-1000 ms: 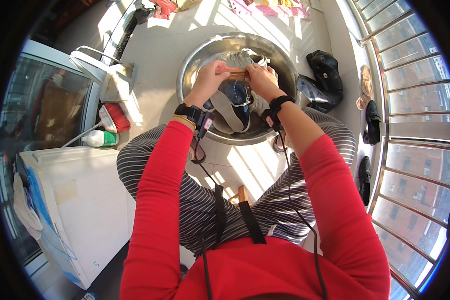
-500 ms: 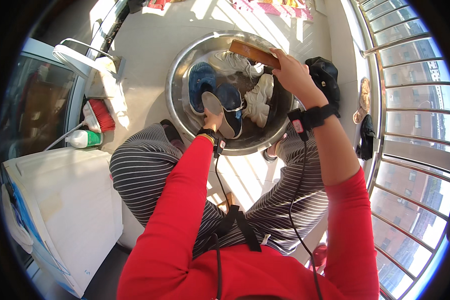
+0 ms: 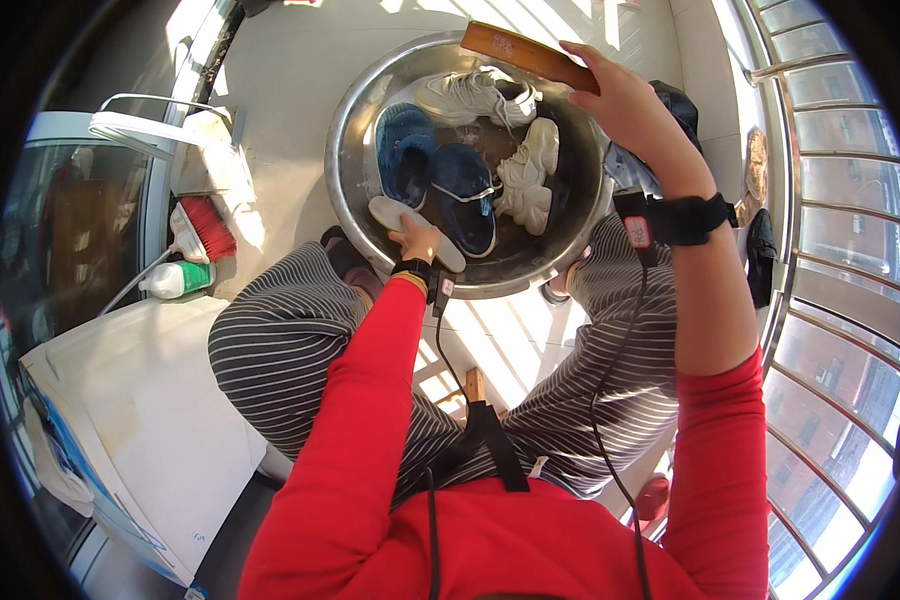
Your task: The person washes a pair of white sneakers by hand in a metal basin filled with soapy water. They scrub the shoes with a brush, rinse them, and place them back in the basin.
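Near the basin's front rim, my left hand [image 3: 417, 242] is closed around a pale grey insole [image 3: 448, 248], which slants from upper left to lower right. My right hand [image 3: 620, 105] grips the end of a wooden brush [image 3: 518, 50] at the far right rim; its bristles are hidden. Two dark blue shoes, a left one [image 3: 404, 150] and a middle one [image 3: 462, 205], sit in the metal basin [image 3: 342, 165]. Beyond and to the right of them lie a white sneaker [image 3: 460, 98] and another white sneaker [image 3: 527, 180]. Some water shows at the bottom.
A red-bristled broom [image 3: 202, 228] and a white-and-green bottle [image 3: 178, 280] stand at the left, by a white cabinet [image 3: 150, 400]. Metal railings [image 3: 838, 220] run along the right. A dark bag [image 3: 678, 105] lies past the basin, and black footwear [image 3: 760, 258] sits by the wall.
My left hand has turned the insole from near upright to a flatter slant and brought it nearer the front rim. My right hand has shifted right and slightly farther away with the brush.
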The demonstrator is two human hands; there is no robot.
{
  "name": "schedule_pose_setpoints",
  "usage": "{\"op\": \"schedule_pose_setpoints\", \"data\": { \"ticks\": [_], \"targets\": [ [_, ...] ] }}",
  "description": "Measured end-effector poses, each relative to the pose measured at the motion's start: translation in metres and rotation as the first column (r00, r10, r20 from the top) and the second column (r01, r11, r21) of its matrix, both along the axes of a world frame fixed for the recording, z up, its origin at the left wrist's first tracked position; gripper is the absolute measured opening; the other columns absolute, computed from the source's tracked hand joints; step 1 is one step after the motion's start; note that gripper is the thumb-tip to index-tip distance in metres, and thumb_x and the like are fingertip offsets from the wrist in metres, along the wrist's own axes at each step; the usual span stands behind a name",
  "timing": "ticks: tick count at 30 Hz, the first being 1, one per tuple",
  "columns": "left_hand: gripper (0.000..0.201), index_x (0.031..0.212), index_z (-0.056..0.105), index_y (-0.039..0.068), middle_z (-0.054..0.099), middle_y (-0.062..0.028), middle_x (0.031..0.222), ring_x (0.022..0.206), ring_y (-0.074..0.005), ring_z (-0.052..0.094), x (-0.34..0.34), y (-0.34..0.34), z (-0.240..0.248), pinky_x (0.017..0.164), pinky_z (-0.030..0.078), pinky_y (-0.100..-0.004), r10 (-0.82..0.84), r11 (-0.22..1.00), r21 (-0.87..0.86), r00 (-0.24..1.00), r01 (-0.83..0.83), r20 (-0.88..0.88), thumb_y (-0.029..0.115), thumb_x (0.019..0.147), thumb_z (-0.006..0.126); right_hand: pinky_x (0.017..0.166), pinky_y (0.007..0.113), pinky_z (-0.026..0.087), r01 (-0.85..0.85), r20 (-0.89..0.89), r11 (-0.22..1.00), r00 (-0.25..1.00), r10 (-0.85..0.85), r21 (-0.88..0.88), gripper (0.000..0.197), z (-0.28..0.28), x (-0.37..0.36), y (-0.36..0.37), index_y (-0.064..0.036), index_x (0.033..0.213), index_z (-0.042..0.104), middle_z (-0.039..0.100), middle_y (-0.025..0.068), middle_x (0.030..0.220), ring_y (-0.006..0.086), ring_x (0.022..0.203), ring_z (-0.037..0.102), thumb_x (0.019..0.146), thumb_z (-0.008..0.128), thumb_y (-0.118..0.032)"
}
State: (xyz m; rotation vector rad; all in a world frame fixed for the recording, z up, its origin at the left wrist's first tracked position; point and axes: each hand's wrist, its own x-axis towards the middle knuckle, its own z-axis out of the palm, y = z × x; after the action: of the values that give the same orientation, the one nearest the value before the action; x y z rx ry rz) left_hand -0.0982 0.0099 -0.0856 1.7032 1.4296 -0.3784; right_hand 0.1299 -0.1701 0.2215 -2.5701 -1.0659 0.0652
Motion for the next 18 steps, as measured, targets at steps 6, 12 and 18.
{"op": "schedule_pose_setpoints", "data": {
  "ticks": [6,12,18],
  "targets": [
    [0.052,0.134,0.042,0.008,0.031,-0.0242,0.146,0.128,-0.0427,0.041,0.026,-0.042,0.018,0.106,0.037,-0.0532,-0.101,0.849,0.529,0.984,0.008,0.148,0.009,0.085,0.061,0.091,0.046,0.052,0.025,-0.018,0.999,1.000,-0.026,-0.024,0.058,0.003,-0.009,-0.005,-0.0223,0.146,0.045,0.069,0.0208,0.111,0.0400,0.101,0.067,0.093,0.067,-0.018],
    [0.077,0.148,0.028,-0.001,0.036,-0.0238,0.152,0.139,-0.0385,0.039,0.043,-0.037,-0.054,0.115,0.034,-0.0431,0.275,0.959,-0.114,0.947,-0.259,0.168,0.015,0.084,0.068,0.089,0.046,0.053,0.059,-0.053,0.998,0.997,-0.060,-0.015,0.061,-0.002,-0.003,-0.014,-0.0208,0.147,0.044,0.069,0.0204,0.108,0.0392,0.098,0.067,0.091,0.068,-0.018],
    [0.055,0.123,0.060,-0.006,0.062,-0.0147,0.115,0.100,-0.0231,0.055,0.041,-0.012,-0.085,0.089,0.046,-0.0378,0.219,0.873,-0.470,0.965,-0.128,0.145,0.027,0.081,0.074,0.085,0.046,0.054,0.071,-0.020,0.997,0.997,-0.071,-0.007,0.060,0.001,0.000,-0.017,-0.0196,0.144,0.048,0.070,0.0177,0.105,0.0364,0.095,0.069,0.088,0.069,-0.016]
  ]
}}
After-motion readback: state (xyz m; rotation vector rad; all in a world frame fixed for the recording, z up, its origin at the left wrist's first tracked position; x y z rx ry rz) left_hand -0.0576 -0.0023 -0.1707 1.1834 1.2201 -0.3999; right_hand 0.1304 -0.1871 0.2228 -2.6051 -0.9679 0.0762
